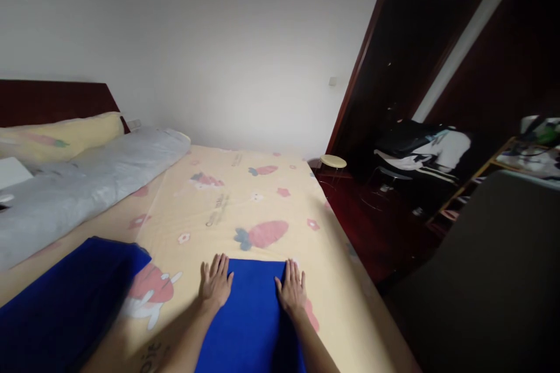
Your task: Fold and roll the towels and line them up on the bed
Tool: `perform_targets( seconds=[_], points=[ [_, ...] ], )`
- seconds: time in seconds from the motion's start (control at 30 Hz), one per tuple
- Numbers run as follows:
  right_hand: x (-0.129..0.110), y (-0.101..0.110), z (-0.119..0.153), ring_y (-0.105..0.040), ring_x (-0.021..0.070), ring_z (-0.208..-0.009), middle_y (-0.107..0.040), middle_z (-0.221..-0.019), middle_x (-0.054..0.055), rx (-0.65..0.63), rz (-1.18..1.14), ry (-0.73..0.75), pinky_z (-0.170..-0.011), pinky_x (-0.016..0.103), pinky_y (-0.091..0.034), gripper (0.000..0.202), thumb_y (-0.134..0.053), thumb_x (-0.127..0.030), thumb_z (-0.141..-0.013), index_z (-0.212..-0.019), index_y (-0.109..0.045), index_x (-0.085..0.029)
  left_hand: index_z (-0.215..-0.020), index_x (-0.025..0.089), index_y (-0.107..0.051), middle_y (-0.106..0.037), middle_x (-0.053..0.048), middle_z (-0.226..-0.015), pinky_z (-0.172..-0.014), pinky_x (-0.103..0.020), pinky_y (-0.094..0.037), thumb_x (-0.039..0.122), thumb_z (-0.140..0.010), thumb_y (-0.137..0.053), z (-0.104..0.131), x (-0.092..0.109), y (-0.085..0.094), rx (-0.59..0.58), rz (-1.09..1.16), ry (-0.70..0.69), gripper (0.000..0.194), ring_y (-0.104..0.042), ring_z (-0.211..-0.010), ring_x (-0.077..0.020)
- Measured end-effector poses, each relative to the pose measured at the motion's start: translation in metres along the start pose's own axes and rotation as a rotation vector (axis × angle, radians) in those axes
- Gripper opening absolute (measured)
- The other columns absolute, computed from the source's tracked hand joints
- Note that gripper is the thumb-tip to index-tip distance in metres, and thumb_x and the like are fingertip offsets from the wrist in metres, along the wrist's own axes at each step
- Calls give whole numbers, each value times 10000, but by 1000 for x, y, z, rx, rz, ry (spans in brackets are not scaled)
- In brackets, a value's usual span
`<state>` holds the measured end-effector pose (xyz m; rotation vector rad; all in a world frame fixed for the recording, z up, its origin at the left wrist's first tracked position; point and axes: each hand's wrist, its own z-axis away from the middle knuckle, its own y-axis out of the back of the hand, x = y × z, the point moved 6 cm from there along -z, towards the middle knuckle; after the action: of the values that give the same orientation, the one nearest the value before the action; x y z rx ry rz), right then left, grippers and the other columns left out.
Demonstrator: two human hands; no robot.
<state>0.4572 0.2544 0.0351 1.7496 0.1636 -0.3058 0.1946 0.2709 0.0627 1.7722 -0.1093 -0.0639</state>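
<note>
A flat blue cloth lies on the bed's yellow printed sheet, its far edge straight and its near end cut off by the bottom of the view. My left hand rests palm down at the cloth's far left corner, fingers stretched out, partly on the sheet. Across from it, my right hand lies flat over the far right corner, fingers also extended. Neither hand grips anything. Further left, a second, darker-looking blue cloth is spread on the sheet.
A rolled grey quilt and a yellow pillow lie by the dark headboard. Beyond the bed's right edge are a round stool, a chair piled with clothes, a shelf and a dark panel.
</note>
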Motion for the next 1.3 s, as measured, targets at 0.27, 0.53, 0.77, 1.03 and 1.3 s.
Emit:
perform_targets(
  seconds=[0.27,0.53,0.77,1.03,1.3],
  points=[
    [-76,-24,80,-295,242,-1422,-326,-1523,72,-32,-86,201,-1160,484,-284,502,-268,-342,-972,-1449,-332,-200,-1455,228,-330,-399,-34,-1518,-1108,-454,-326,132,-884,-301,74,88,-13,65,32,-230,580,-364,-1397,-201],
    [-64,-19,184,-497,201,-1292,-449,-1448,7,243,-11,515,-1032,352,-453,549,-395,-339,-953,-1474,-227,-300,-1505,274,-96,-411,9,-1509,-1074,-341,-352,249,-928,-351,177,64,1,222,60,-443,632,-422,-1354,-157],
    [-6,4,229,-586,227,-1194,-501,-1403,4,283,88,553,-934,355,-497,657,-450,-442,-914,-1487,-145,-338,-1476,397,-49,-373,64,-1523,-1055,-342,-362,467,-957,-322,222,3,23,77,78,-414,590,-438,-1346,-156],
    [49,-2,253,-546,280,-1237,-505,-1407,19,363,30,260,-968,499,-486,647,-343,-270,-893,-1476,-72,-345,-1460,370,20,-415,49,-1495,-1102,-504,-302,268,-939,-292,248,-35,11,187,34,-158,616,-442,-1346,-215],
    [-70,-24,253,-631,203,-1125,-594,-1308,13,439,-19,578,-868,330,-558,583,-377,-242,-909,-1471,-245,-319,-1480,286,-7,-489,36,-1451,-1016,-360,-414,141,-839,-357,242,78,-13,269,42,-368,744,-505,-1285,-175]
  ],
)
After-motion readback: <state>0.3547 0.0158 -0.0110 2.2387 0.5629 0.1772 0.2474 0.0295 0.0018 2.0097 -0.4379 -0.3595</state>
